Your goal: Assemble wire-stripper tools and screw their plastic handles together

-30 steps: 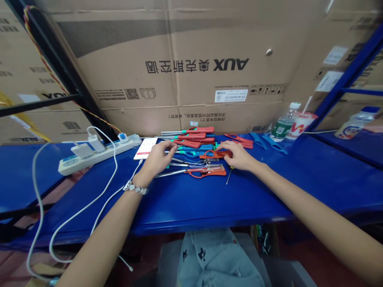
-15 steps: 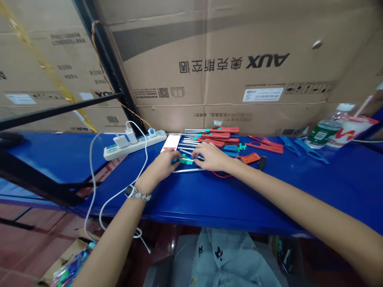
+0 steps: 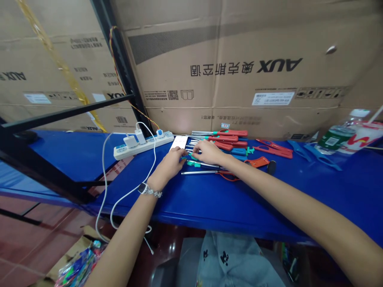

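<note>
My left hand [image 3: 171, 163], with a watch on its wrist, has its fingers closed at small green pieces [image 3: 193, 164] on the blue table. Just to the right, my right hand [image 3: 206, 153] is pinched over the same green parts; what its fingertips hold is too small to make out. Behind and under it lie lighters with red handles [image 3: 230, 132] and silver rods, along with blue-handled ones [image 3: 239, 151]. In front, a silver rod [image 3: 199, 172] points left from an orange handle [image 3: 257, 162]. A white card [image 3: 179, 142] lies behind my left hand.
A white power strip [image 3: 143, 145] with plugs and cables sits at the left, beside a black metal frame [image 3: 122, 59]. Red and blue handle shells [image 3: 323, 156], a bottle [image 3: 336, 135] and a cup [image 3: 363, 137] stand or lie right. Cartons [image 3: 239, 36] rise behind.
The view has shifted, so the scene sits farther right. The silver rod near the green pieces now lies in front of my right hand, and both hands are slightly farther back from it.
</note>
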Demonstrator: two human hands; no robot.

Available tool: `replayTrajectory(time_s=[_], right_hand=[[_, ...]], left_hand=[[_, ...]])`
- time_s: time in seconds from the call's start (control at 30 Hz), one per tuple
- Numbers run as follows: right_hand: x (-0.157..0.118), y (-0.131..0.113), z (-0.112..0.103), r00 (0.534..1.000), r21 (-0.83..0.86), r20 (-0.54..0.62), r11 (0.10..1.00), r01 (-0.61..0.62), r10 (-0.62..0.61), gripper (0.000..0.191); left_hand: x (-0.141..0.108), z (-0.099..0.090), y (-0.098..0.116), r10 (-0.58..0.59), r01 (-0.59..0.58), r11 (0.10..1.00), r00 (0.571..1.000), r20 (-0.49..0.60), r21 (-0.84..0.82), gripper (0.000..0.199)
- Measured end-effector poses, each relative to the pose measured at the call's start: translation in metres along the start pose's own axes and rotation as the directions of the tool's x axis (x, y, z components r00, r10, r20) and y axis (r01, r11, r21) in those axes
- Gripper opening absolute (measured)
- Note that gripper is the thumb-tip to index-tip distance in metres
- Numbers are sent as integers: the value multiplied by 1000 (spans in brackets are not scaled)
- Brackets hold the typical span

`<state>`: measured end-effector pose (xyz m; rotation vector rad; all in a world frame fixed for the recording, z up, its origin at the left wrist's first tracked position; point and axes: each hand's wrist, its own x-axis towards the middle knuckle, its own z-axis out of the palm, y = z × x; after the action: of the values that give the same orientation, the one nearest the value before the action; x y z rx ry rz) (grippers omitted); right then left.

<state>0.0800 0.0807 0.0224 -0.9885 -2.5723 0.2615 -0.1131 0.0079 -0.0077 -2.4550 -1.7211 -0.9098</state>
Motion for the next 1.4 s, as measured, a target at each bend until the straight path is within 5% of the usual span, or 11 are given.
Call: replayTrajectory(time_s=[0.13, 0.33, 0.47, 0.63, 0.83, 1.07, 1.23, 1.4], right_hand=[[-21, 11, -18, 990, 352, -136, 936, 28, 22, 10], [-69, 27, -44, 996, 761, -45, 649, -14, 74, 25], [-92, 40, -50, 987, 760, -73, 649, -37, 142, 33], [-109, 58, -48, 967, 756, -128, 653, -47, 218, 36], [-122, 66, -43, 938, 807, -160, 588, -54, 306, 40], [-126, 51, -39, 948, 801, -159, 598, -39, 275, 32], [-125, 54, -37, 945, 799, -186, 601, -13, 268, 39], [-124, 57, -34, 920, 786, -228, 617, -19, 318, 50]], left_hand=[[2, -5, 18, 48, -51, 994, 998, -26, -99, 21], [21, 2, 70, 221, -240, 924, 971, -96, -299, 34], [38, 14, 97, 282, -298, 914, 954, -97, -275, 43], [56, 27, 113, 379, -382, 880, 923, -69, -283, 20], [52, 45, 118, 264, -266, 860, 962, -65, -435, 6], [35, 48, 125, 65, -101, 866, 994, -90, -489, 16], [34, 47, 126, 169, -158, 874, 986, -17, -459, 28], [34, 52, 126, 211, -226, 853, 974, -86, -470, 25]])
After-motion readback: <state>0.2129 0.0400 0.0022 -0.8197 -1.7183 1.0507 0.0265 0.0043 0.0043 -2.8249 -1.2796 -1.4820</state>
